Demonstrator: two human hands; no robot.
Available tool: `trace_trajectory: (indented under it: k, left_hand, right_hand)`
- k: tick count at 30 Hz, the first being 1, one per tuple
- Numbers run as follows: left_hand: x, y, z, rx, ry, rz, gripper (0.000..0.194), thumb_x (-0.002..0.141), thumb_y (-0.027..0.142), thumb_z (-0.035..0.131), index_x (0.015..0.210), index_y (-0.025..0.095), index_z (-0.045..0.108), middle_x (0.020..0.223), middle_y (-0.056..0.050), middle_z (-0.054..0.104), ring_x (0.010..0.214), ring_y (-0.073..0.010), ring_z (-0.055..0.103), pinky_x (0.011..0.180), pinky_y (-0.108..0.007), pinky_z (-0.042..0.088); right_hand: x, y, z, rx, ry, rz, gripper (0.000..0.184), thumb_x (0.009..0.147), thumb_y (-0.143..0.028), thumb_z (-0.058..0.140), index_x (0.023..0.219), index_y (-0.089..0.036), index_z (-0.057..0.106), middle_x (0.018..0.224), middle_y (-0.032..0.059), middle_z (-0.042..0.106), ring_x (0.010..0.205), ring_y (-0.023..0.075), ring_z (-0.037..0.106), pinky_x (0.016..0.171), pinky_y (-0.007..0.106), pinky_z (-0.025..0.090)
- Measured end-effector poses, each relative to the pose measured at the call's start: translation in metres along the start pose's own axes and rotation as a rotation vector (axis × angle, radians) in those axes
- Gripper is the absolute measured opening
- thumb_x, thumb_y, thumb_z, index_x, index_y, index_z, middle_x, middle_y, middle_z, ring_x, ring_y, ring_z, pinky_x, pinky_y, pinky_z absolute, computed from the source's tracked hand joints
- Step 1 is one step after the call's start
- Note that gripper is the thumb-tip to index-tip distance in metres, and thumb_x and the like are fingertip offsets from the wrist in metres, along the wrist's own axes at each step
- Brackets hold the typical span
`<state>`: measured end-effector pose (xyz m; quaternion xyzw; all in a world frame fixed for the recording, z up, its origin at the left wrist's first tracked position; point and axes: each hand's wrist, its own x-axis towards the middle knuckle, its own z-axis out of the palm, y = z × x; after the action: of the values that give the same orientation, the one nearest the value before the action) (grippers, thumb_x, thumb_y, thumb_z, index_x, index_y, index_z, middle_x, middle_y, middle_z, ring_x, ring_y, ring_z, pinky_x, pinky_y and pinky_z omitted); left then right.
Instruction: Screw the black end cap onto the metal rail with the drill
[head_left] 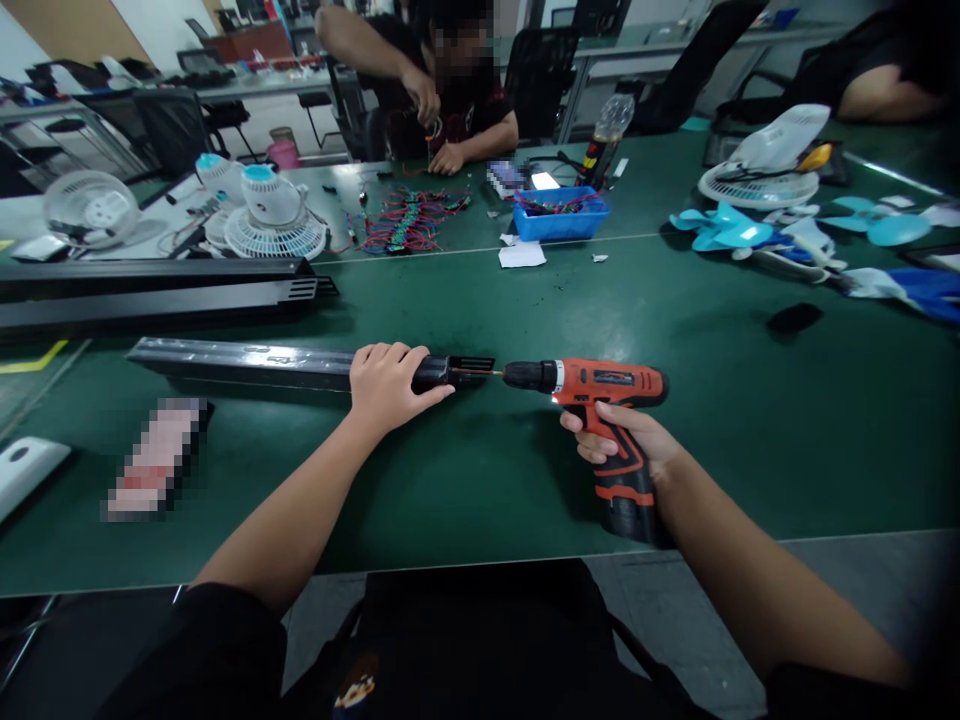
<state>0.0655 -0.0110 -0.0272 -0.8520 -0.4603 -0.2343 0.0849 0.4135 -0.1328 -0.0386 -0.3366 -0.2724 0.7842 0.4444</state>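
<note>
Pressing down on a long black bar (pixel 300 364) that lies across the green table (pixel 480 480), the left hand (pixel 390 385) has its grip closed over the bar near the right end, fingers curled over the top and the thumb stretched along the near side. The bar runs left to right in front of the person, and its slotted end piece (pixel 471 366) sticks out just past the fingers.

The right hand (pixel 622 440) holds an orange and black cordless drill (pixel 600 400), grip wrapped tight around the handle with the index finger at the trigger. The drill lies level, its chuck aimed left, and the thin bit (pixel 497 373) meets the end of the bar. A small light glows under the drill's body.

Behind the bar, two more black bars (pixel 157 290) lie side by side on the table. Farther back stand small white and blue fans (pixel 266 210), a tangle of red and green wires (pixel 409 220), a blue tray (pixel 561 218) and a plastic bottle (pixel 609 135). Blue fan blades (pixel 724 228) and a white fan grille (pixel 757 185) lie to the right. A dark flat piece (pixel 793 318) lies alone on the table right of the drill.

Across the table another person (pixel 442 90) in a dark shirt works with both hands on something small.
</note>
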Motion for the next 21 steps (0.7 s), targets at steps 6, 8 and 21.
trace_trajectory:
  k: [6, 8, 21]
  left_hand:
    - [0.0007, 0.0022, -0.001, 0.009, 0.004, -0.006, 0.058, 0.088, 0.078, 0.06, 0.111, 0.027, 0.074, 0.101, -0.009, 0.077, 0.102, -0.0345, 0.067, 0.098, -0.05, 0.041]
    - [0.001, 0.0028, -0.0012, 0.016, 0.006, -0.01, 0.057, 0.088, 0.078, 0.06, 0.11, 0.028, 0.074, 0.101, -0.009, 0.077, 0.101, -0.034, 0.067, 0.098, -0.05, 0.042]
    - [0.0015, 0.0043, -0.0034, 0.002, -0.014, -0.021, 0.056, 0.088, 0.077, 0.06, 0.112, 0.028, 0.074, 0.103, -0.01, 0.077, 0.102, -0.0351, 0.067, 0.097, -0.051, 0.042]
  right_hand:
    - [0.0011, 0.0022, -0.0056, 0.01, -0.035, -0.002, 0.031, 0.087, -0.038, 0.081, 0.104, -0.016, 0.067, 0.089, 0.002, 0.064, 0.047, 0.0047, 0.033, 0.05, 0.022, 0.052]
    - [0.0012, 0.0025, -0.007, 0.003, -0.04, 0.003, 0.029, 0.087, -0.039, 0.081, 0.101, -0.017, 0.068, 0.088, 0.0015, 0.063, 0.047, 0.0048, 0.033, 0.051, 0.022, 0.052]
    - [0.0028, 0.0021, -0.008, -0.043, -0.026, 0.001, 0.027, 0.088, -0.038, 0.076, 0.102, -0.017, 0.067, 0.09, 0.0044, 0.065, 0.046, 0.0053, 0.031, 0.048, 0.024, 0.053]
